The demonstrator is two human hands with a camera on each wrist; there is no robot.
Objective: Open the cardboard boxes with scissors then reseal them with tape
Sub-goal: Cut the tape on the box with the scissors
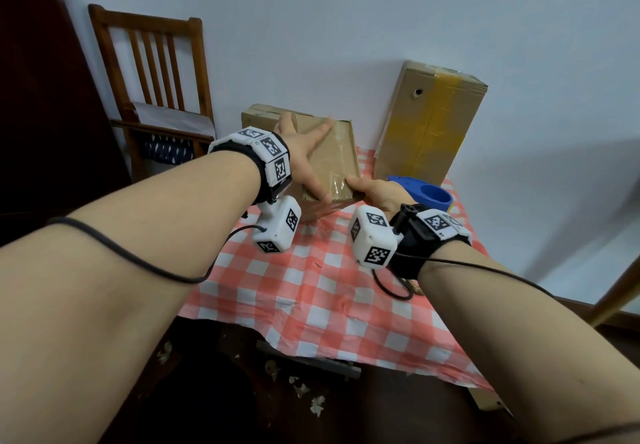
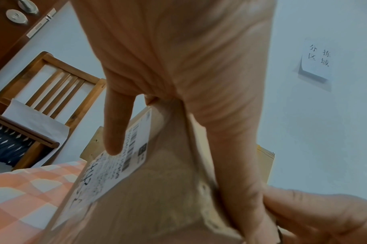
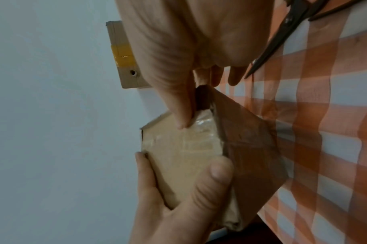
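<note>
— Left hand [image 1: 301, 152]: what is it doing?
— Lying spread, fingers straight, pressing on the taped small box [image 1: 332, 163] top. Right hand [image 1: 375, 190] is pinching that box's near corner, thumb on top.
— Where is the box sitting?
— On the checked tablecloth [image 1: 322, 298], toward 12 o'clock. 1 taller box [image 1: 429, 124] is standing at 2 o'clock, scissors [image 3: 282, 38] lying beside the right hand, a chair [image 1: 152, 72] at 10.
</note>
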